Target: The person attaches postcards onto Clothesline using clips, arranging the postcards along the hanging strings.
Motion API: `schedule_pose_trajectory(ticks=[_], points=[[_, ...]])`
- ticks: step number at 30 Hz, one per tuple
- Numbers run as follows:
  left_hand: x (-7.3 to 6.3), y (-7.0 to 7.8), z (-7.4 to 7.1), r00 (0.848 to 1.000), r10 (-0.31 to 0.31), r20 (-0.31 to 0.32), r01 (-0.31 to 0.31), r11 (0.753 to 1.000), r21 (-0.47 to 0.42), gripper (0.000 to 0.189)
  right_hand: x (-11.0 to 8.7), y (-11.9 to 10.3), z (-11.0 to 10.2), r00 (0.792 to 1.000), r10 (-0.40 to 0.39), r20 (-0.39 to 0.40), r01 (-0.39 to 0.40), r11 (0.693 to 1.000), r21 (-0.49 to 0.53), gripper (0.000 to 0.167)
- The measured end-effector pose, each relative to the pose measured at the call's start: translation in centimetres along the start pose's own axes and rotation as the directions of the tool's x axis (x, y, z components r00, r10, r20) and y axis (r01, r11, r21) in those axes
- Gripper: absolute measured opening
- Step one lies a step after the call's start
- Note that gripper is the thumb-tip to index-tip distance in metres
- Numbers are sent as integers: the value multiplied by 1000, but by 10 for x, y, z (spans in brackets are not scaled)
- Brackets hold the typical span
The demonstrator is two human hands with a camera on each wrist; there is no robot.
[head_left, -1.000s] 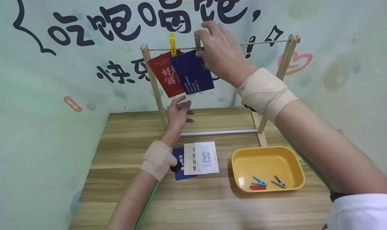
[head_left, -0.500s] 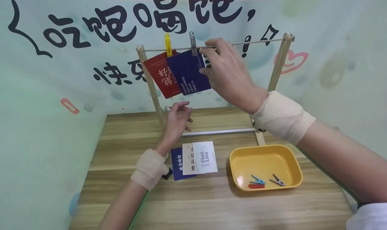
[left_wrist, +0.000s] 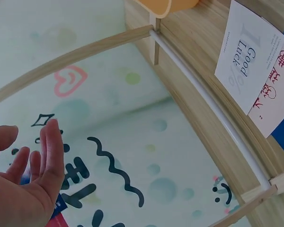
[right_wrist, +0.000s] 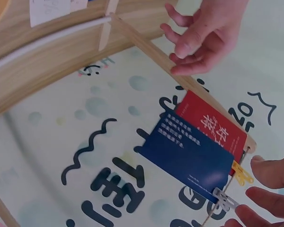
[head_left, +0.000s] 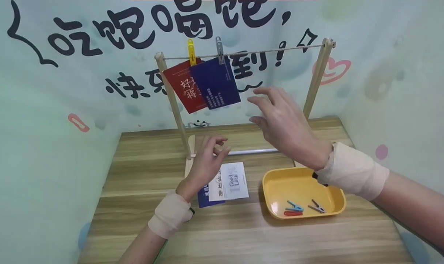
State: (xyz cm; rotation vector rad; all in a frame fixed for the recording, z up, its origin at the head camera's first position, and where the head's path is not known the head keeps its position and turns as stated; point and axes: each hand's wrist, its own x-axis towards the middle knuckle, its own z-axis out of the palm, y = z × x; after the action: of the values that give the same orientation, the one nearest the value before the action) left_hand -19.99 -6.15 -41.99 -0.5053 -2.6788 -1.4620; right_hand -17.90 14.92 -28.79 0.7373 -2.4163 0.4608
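A red card [head_left: 185, 88] hangs from the string by a yellow clothespin [head_left: 191, 51], and a blue card [head_left: 216, 84] overlaps it, held by a grey clothespin [head_left: 219, 50]. My right hand [head_left: 286, 126] is off to the right of the blue card and below the string, fingers loosely bent with nothing in them. Lower down, my left hand [head_left: 209, 161] hovers near the small stack of cards, its fingers relaxed and holding nothing. On top of that stack lies a white "Good Luck" card [head_left: 235, 180]; a blue card [head_left: 211, 202] shows beneath, partly hidden by the left hand.
The string [head_left: 273, 50] runs between two wooden posts [head_left: 318, 77] joined low down by a white rod [head_left: 253, 151]. A yellow tray [head_left: 268, 198] on the wooden table holds several clothespins, among them a blue one [head_left: 294, 206] and a red one [head_left: 293, 213].
My right hand has let go of the grey clothespin and moved down and right, away from the string. My left hand has come down from below the hanging cards toward the stack.
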Motion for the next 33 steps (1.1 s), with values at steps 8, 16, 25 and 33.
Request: schedule_pose_trajectory(ticks=[8,16,25,33], points=[[-21,0,6,1000,23,21,-25,994,108,37,-37,6,6,999,16,50,-16,1000,-14,38],[-35,-9,12,995,96,-25,-88,973,213,34,-71,17,13,996,36,81,-35,999,-16,42],[-47,-23,21,997,73,-20,-65,958,281,31,-106,37,25,997,45,60,-43,998,-40,39],[-54,-43,36,998,47,-34,-33,943,332,32,-139,58,38,997,61,40,-58,997,-56,40]])
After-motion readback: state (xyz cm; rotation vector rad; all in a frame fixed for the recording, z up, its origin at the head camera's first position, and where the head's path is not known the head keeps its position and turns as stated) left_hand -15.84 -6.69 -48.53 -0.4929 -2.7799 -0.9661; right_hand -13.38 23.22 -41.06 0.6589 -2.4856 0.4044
